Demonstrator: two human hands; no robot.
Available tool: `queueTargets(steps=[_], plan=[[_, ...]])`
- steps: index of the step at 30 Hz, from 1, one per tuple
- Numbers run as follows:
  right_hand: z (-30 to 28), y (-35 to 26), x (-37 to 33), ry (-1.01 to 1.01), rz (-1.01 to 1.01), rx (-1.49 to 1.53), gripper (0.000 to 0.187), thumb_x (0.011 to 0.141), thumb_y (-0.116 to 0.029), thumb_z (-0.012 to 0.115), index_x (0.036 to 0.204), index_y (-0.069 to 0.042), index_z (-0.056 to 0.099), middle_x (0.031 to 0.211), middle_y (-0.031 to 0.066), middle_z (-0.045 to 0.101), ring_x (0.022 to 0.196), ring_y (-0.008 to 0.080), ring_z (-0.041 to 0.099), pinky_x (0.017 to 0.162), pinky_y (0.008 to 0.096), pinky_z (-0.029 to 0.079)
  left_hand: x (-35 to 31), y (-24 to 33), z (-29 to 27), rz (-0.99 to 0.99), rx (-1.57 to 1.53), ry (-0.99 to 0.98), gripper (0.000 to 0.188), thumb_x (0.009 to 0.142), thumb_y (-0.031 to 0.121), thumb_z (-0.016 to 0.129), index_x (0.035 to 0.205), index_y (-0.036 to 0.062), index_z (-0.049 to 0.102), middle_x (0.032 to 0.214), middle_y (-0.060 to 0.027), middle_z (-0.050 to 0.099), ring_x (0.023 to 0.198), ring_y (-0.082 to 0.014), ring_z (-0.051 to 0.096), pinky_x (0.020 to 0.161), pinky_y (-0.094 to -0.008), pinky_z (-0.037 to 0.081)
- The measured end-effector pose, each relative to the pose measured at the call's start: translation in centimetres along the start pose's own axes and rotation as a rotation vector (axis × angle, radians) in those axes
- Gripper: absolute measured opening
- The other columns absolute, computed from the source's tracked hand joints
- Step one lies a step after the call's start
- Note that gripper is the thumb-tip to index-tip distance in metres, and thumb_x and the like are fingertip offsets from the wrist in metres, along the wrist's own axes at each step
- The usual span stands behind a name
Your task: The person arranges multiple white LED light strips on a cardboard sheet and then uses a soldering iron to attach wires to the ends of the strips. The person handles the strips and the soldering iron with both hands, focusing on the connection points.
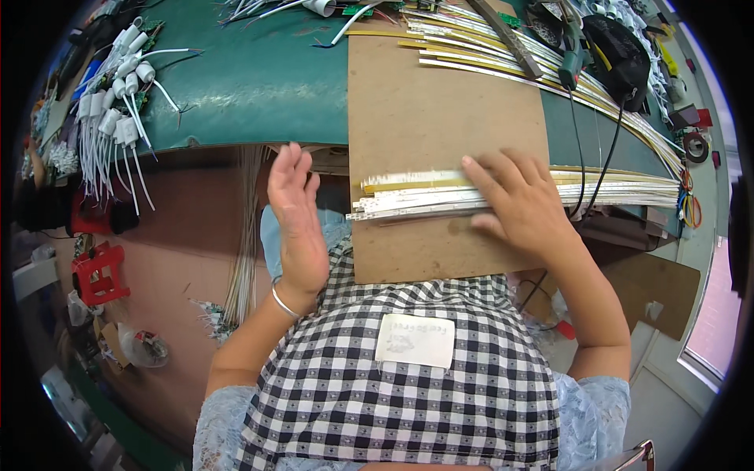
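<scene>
A bundle of long, thin white and yellow strips [420,196], which look like LED light strips, lies crosswise on a brown board [444,118] in front of me. My right hand [522,200] rests palm down over the bundle, its fingers stretched out and touching the strips. To the left of the board my left hand [300,224] is raised near the strips' ends, fingers extended and palm turned toward them. Nothing is in it. The strips' left ends are slightly uneven. Their far ends gather at the right beside coloured wires [689,208].
More strips [479,59] lie at the back under a dark bar [510,39]. A green corded tool [573,59] trails cables across the right side. White cylindrical parts with wires [118,102] hang over the green table's [236,94] left edge. A red stool [100,273] stands below.
</scene>
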State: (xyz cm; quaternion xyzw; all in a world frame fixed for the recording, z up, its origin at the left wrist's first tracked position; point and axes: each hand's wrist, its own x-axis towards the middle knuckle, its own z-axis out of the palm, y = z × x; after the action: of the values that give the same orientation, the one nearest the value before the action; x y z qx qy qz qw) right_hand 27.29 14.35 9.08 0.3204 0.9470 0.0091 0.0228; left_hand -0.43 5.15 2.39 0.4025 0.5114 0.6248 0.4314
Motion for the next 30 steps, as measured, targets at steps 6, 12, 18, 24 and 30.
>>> queueTargets(steps=[6, 12, 18, 24, 30], plan=[[1.6, 0.4, -2.7, 0.246, 0.292, 0.077, 0.086, 0.092, -0.071, 0.030, 0.153, -0.009, 0.032, 0.159, 0.0116, 0.029, 0.148, 0.0346, 0.021, 0.119, 0.0490, 0.016, 2.6, 0.9, 3.0, 0.067, -0.068, -0.065, 0.088, 0.096, 0.071, 0.023, 0.156, 0.0068, 0.012, 0.163, -0.0159, 0.012, 0.151, -0.0302, 0.012, 0.122, -0.0432, 0.006], [4.4, -1.1, -5.1, 0.184, 0.449, 0.051, 0.084, 0.095, -0.068, 0.027, 0.153, -0.007, 0.030, 0.161, 0.0109, 0.024, 0.151, 0.0326, 0.012, 0.120, 0.0513, 0.002, 3.4, -1.1, 3.7, 0.273, 0.299, -0.340, 0.071, 0.105, 0.048, 0.026, 0.153, -0.0045, 0.015, 0.161, -0.0211, 0.014, 0.150, -0.0325, 0.011, 0.121, -0.0412, 0.008], [4.5, -1.7, -4.9, 0.142, 0.464, -0.004, 0.083, 0.094, -0.067, 0.032, 0.154, -0.011, 0.028, 0.162, 0.0095, 0.021, 0.151, 0.0318, 0.011, 0.120, 0.0521, 0.001, 2.9, 1.5, 5.4, 0.121, 0.126, -0.329, 0.068, 0.107, 0.046, 0.024, 0.153, -0.0039, 0.016, 0.160, -0.0192, 0.017, 0.149, -0.0301, 0.013, 0.121, -0.0393, 0.008], [3.7, -2.4, -4.0, 0.048, 0.460, 0.042, 0.084, 0.088, -0.059, 0.052, 0.153, -0.011, 0.030, 0.161, 0.0094, 0.023, 0.150, 0.0321, 0.015, 0.120, 0.0530, 0.004, 3.0, 0.7, 6.6, 0.146, 0.089, -0.362, 0.071, 0.105, 0.052, 0.022, 0.153, 0.0005, 0.018, 0.162, -0.0146, 0.019, 0.151, -0.0265, 0.013, 0.122, -0.0391, 0.006], [4.0, -1.9, -5.1, 0.126, 0.463, 0.049, 0.081, 0.092, -0.060, 0.046, 0.153, -0.008, 0.030, 0.161, 0.0109, 0.024, 0.151, 0.0312, 0.014, 0.121, 0.0506, 0.003, 4.6, 3.1, 3.9, 0.199, -0.119, -0.078, 0.072, 0.102, 0.060, 0.025, 0.150, 0.0059, 0.028, 0.158, -0.0170, 0.027, 0.149, -0.0274, 0.020, 0.122, -0.0414, 0.009]])
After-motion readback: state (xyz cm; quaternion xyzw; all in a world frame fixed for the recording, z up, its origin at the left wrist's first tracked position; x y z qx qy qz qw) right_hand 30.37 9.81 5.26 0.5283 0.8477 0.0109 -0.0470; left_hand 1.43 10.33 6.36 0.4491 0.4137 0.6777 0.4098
